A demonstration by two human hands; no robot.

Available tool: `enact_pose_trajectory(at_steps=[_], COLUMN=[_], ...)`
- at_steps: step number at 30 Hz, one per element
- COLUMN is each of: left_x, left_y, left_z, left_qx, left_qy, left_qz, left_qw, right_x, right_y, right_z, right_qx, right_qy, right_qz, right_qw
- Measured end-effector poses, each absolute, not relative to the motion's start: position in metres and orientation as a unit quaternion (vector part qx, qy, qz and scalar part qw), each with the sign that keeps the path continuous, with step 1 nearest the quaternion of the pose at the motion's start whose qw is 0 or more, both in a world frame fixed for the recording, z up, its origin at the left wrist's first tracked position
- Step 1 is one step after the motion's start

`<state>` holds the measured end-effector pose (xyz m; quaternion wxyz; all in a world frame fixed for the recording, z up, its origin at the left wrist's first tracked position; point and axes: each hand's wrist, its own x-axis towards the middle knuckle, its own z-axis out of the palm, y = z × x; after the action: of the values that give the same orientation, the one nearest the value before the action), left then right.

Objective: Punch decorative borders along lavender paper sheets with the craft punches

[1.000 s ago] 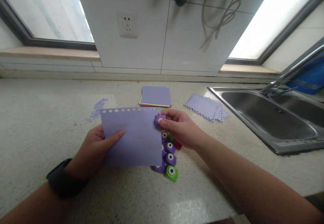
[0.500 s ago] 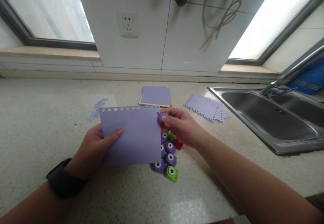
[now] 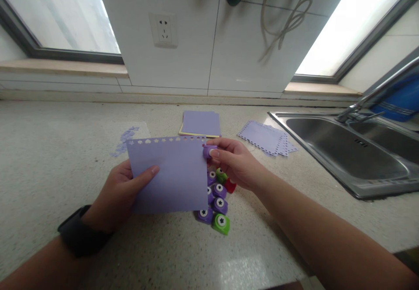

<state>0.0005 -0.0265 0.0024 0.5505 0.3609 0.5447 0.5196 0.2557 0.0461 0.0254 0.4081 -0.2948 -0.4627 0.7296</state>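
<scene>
My left hand (image 3: 119, 191) holds a lilac paper sheet (image 3: 170, 176) by its left side, thumb on its face, above the speckled counter. A row of small punched shapes runs along the sheet's top edge. My right hand (image 3: 234, 161) pinches a small purple craft punch (image 3: 207, 151) at the sheet's upper right corner. Below that hand, several small punches lie in a cluster on the counter: purple ones (image 3: 218, 197), a green one (image 3: 221, 223) and a red one (image 3: 231, 185), partly hidden by the sheet.
A stack of lilac and yellow paper (image 3: 200, 124) lies further back. Punched lilac sheets (image 3: 266, 138) lie fanned beside the steel sink (image 3: 347, 154) at the right. Paper scraps (image 3: 126, 139) lie back left. A wall socket (image 3: 163, 30) and hanging cord (image 3: 288, 19) are on the tiled wall.
The punch in my right hand has slid off the sheet's top right corner to just beside its edge. The sheet has shifted slightly left and up.
</scene>
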Motion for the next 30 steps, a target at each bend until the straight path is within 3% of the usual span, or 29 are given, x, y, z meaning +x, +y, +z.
enact_pose_trajectory(at_steps=[30], left_x=[-0.0018], left_y=[-0.0264], left_z=[-0.0002], left_qx=[0.379], left_qy=[0.535], left_qz=[0.521], left_qw=[0.547], right_x=[0.2574], right_y=[0.0485], right_z=[0.0203], right_qx=[-0.289], right_qy=[-0.483], right_qz=[0.723], right_qw=[0.401])
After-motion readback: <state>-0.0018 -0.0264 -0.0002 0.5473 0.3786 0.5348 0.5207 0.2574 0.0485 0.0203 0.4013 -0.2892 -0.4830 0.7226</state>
